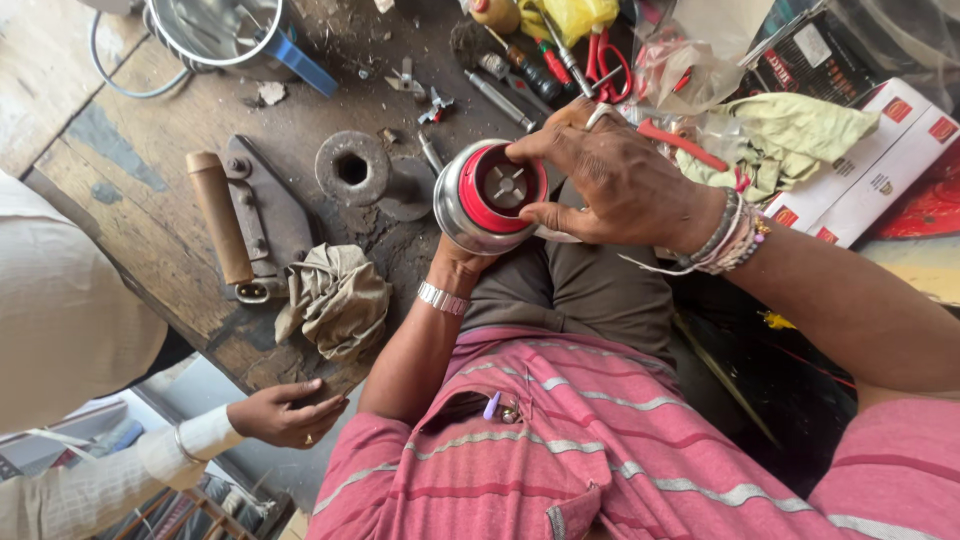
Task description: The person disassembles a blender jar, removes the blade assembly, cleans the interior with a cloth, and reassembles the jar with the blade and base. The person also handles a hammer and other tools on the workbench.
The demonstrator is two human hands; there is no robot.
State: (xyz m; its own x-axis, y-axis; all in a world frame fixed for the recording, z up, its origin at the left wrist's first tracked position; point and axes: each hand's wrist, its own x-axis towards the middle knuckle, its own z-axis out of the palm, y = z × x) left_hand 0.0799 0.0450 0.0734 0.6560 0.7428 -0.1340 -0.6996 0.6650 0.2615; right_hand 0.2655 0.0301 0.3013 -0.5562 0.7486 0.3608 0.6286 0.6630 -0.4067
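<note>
Steel jar (472, 215) with red inside and small blade (505, 187) at bottom, held over lap, just at edge of table (150, 200). Left hand (458, 262) closed under jar, mostly hidden behind it; right hand (610, 180) curled around rim, fingertips touching red ring. Blade already seated in place, jar not set down yet; how much remains, hard to judge. Beside on table: crumpled rag (335, 298), round metal disc (352, 168), wooden-handled tool (222, 216), scissors (606, 62). Other person's hand (285, 412) resting on table edge.
</note>
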